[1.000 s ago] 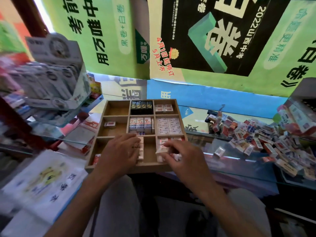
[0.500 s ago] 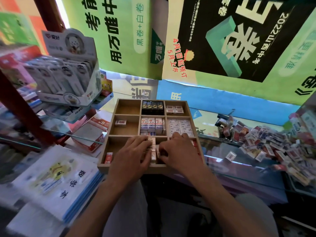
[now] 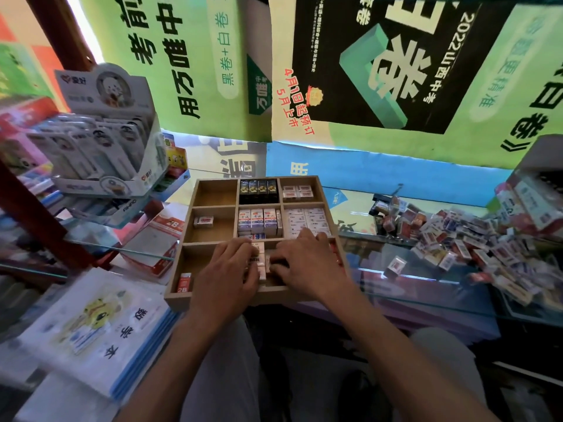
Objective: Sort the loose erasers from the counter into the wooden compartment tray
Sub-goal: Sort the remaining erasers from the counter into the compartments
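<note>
Both your hands are down in the tray (image 3: 185,236), front row, middle compartment. Left hand (image 3: 227,271) and right hand (image 3: 307,263) sit knuckles-up, either side of a short stack of white erasers (image 3: 261,263), fingers curled in against it. It looks like you're squaring up or seating that stack, but I cannot tell whether either hand truly grips a piece or only presses on it; the fingertips are hidden under the knuckles.

Step in hand, as I judge it: placing and tidying one batch in its slot.

Tray so far:
- Black erasers (image 3: 258,190) in back middle.
- White ones back right and middle right.
- Blue-white boxed row (image 3: 259,220) in the centre.
- One lone eraser (image 3: 203,221) middle left.
- A red 2B eraser (image 3: 184,282) front left.
- Back left slot has nothing in it.

Far from done. The big loose pile (image 3: 475,239) lies on the glass counter (image 3: 405,287) to your right, well apart from the tray, with a stray piece (image 3: 396,265) between.

Next move calls for letting go of the stack without tipping it, then your right hand reaching out to the pile. Pick by kind and match to the slot already holding that kind. Pile is jumbled, so single out one piece cleanly.
</note>
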### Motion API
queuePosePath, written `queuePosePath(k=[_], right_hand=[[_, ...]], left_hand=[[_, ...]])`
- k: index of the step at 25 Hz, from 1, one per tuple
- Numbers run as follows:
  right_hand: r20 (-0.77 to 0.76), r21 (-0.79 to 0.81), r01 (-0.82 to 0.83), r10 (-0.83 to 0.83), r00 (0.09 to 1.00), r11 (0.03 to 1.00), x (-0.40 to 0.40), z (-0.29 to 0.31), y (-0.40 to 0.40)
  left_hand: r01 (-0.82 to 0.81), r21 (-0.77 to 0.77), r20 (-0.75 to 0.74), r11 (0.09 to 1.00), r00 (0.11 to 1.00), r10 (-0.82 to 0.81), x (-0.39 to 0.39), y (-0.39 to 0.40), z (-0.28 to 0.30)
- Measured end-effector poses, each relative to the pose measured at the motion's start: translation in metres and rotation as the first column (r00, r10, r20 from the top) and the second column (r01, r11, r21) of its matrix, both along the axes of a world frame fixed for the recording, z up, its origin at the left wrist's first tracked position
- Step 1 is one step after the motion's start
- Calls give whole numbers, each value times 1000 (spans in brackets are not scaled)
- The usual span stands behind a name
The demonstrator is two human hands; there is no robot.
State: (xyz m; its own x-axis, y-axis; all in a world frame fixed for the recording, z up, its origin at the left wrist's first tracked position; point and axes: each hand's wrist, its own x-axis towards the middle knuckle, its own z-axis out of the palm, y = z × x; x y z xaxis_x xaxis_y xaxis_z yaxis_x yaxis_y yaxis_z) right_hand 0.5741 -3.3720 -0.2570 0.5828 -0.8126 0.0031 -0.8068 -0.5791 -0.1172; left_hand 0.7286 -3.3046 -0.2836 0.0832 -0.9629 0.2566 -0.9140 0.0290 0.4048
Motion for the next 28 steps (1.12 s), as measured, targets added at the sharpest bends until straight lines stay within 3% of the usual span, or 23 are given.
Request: queuePosePath(k=[1,3,5,7,9,11,13,15,18,21,28], right_hand=[[73,24,-31,30,997,999,-6,-1,0],[369,-18,-9,15,929,1000,-26,-3,5],[612,-117,183,-74,787,976,-56,-6,8],[683,-91,417,-248,687,904,-102,-11,7],[650,-43,608,-440,620,793,-154,-20,3],[515,-20,705,-597,615,709,-197,-36,0],[282,-61,707,-667,689,704,-217,-50,1],[166,-106,655,-636,753,748,-221,-60,2],[230,-86,579,-549,803,811,-217,-62,3],[314,-22,552,-518,796,834,-214,-60,7],[346,143,436,-457,820,889,-216,-48,4]], left_hand=[[-12,0,-4,1000,1000,12,-2,0,0],[-13,-9,0,1000,1000,13,-5,1,-1],[-9,-17,11,1000,1000,9,-4,2,-3],[0,-18,15,1000,1000,0,-5,3,-3],[1,-12,31,1000,1000,0,-6,3,-3],[-25,-10,44,1000,999,25,-9,1,-1],[-49,-7,43,999,998,49,-11,0,-1],[-59,-6,43,998,997,59,-12,0,0],[-61,-9,44,998,997,61,-13,0,-1],[-45,-24,54,999,997,46,-12,0,-2],[-51,-21,67,998,996,52,-10,1,-2]])
